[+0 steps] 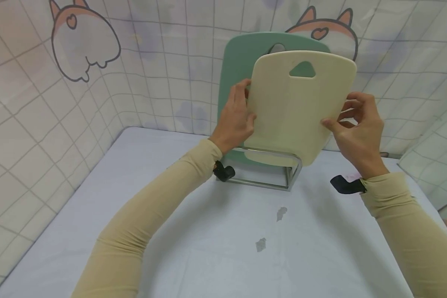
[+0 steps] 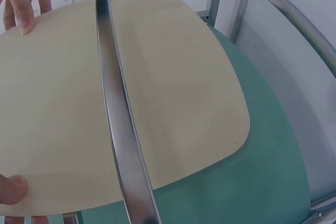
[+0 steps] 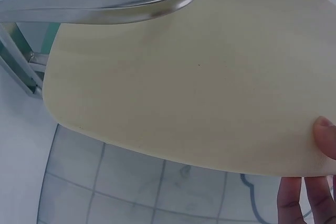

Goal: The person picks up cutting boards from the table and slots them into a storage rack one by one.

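A cream cutting board [image 1: 290,99] with a cut-out handle near its top is held upright and slightly tilted between both hands. On its left edge, my left hand [image 1: 234,116] pinches it, thumb on the front and fingers behind. My right hand [image 1: 361,124] grips the right edge the same way. The board's lower end sits behind the front bar of a metal rack [image 1: 262,186]. Behind it in the rack stands a larger green cutting board [image 1: 234,66], partly hidden. In the left wrist view the cream board [image 2: 178,87] overlaps the green one [image 2: 262,145].
The rack stands on a table with a white cover [image 1: 208,248], toward its back edge. Two small grey patches [image 1: 281,213] mark the cover in front of the rack. A grid-patterned curtain [image 1: 171,62] with cartoon animals hangs close behind and at the left.
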`<control>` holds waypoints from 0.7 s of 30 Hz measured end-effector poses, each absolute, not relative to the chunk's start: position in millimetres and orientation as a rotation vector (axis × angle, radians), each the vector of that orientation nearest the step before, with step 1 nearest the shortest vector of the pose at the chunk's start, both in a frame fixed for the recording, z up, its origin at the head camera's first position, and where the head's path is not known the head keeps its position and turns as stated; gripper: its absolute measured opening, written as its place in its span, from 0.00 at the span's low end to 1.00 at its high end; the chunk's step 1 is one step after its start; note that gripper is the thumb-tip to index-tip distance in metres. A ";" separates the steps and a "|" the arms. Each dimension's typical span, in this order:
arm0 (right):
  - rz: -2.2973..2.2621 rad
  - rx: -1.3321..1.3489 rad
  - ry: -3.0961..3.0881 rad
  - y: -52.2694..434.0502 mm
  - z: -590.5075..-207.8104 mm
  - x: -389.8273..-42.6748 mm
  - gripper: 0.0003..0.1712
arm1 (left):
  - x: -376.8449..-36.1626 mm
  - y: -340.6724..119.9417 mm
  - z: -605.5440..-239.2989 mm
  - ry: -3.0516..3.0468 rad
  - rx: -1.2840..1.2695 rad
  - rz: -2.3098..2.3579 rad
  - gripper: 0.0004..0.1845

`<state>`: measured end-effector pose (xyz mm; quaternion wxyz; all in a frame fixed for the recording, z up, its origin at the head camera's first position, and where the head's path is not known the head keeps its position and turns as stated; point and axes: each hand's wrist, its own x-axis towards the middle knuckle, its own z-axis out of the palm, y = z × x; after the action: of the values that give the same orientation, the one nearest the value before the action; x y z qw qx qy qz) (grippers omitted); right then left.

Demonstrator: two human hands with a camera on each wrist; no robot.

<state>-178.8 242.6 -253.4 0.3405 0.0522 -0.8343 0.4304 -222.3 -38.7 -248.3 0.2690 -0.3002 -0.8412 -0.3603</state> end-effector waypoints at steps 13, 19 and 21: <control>1.140 0.158 -2.161 235.3 -257.7 -180.6 0.35 | -223.2 -46.2 -251.8 -2.288 -0.793 -0.972 0.37; 1.141 0.188 -2.149 233.0 -260.2 -181.4 0.34 | -223.6 -48.9 -253.2 -2.297 -0.786 -0.968 0.37; 1.137 0.197 -2.149 232.3 -261.1 -181.4 0.34 | -223.5 -50.0 -253.3 -2.302 -0.784 -0.970 0.37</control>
<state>-181.4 232.3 -261.1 0.3439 0.0757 -0.8273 0.4378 -223.5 -50.0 -253.3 0.2589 -0.2892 -0.8492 -0.3580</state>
